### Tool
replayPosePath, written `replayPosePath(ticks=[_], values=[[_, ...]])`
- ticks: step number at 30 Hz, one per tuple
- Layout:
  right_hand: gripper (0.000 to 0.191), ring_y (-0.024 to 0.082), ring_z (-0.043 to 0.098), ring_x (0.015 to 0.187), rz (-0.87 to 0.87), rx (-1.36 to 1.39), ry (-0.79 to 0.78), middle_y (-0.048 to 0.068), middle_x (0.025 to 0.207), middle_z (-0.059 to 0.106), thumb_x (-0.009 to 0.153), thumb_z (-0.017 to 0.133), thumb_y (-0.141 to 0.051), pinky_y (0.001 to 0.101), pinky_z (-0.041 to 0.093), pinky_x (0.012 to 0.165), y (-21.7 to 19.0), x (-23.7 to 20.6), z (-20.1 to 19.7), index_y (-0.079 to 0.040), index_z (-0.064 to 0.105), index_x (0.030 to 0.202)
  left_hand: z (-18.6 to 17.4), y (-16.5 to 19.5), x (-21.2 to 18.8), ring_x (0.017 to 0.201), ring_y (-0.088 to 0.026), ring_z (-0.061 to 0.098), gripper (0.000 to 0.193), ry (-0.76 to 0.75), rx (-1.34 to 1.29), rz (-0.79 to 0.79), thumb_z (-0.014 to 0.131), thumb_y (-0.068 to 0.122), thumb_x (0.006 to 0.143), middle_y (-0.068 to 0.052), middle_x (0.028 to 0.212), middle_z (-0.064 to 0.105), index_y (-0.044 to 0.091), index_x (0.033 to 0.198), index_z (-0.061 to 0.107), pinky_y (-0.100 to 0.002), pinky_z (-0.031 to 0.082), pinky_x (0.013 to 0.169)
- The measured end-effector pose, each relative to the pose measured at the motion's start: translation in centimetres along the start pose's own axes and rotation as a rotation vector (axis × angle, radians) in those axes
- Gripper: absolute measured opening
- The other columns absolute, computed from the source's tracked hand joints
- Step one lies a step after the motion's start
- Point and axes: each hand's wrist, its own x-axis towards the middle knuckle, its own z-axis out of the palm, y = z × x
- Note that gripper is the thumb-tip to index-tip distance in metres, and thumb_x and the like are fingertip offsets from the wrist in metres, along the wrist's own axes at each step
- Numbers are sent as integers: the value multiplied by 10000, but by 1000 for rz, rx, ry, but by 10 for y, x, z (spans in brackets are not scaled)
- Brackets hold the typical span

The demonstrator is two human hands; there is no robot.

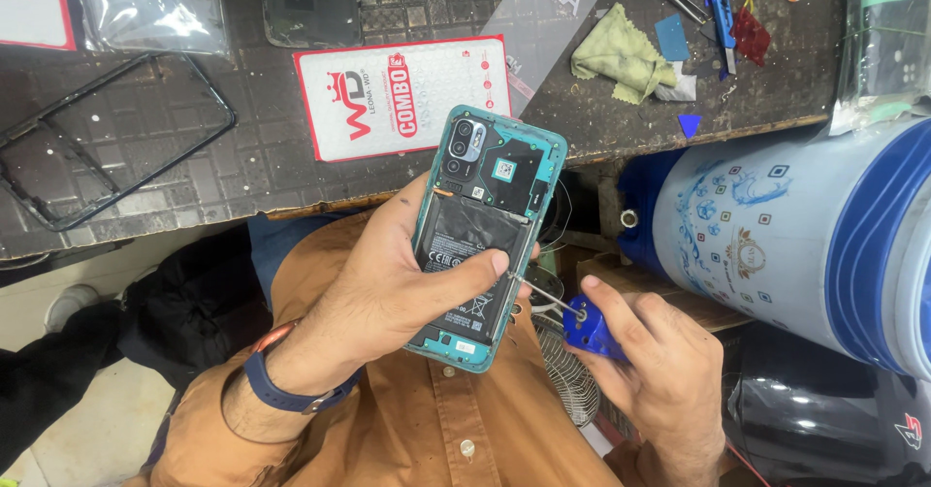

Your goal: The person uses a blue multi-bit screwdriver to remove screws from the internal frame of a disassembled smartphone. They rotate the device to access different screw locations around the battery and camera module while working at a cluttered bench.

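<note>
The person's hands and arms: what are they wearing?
Both hands, left and right, are bare, no gloves or rings visible. The left wrist carries a dark blue band with an orange edge. Rust-orange shirt sleeve is rolled back on the left arm.

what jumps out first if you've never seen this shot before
At centre, the left hand grips an opened teal phone, back cover off, its black battery showing. Just right of it, the right hand holds a blue-handled screwdriver, tip at the phone's edge. A large blue-and-white drum fills the right side.
</note>
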Motion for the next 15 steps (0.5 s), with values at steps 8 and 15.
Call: replayPosePath(ticks=[8,15], values=[[652,233,612,667,12,6,-3,59,815,610,696,857,-290,370,489,619,0,0,1,-104,660,1290,-1,-1,-1,881,-210,767,444,3,-48,-6,662,-21,929,-136,1070,723,-21,1345,505,-348,677,751],[678,244,614,675,-1,22,-14,66,826,609,690,857,-296,377,487,619,3,0,3,-100,644,1303,-2,-3,-1,878,-220,767,447,9,-59,5,661,-32,932,-146,1076,717,-26,1349,502,-349,675,750]])
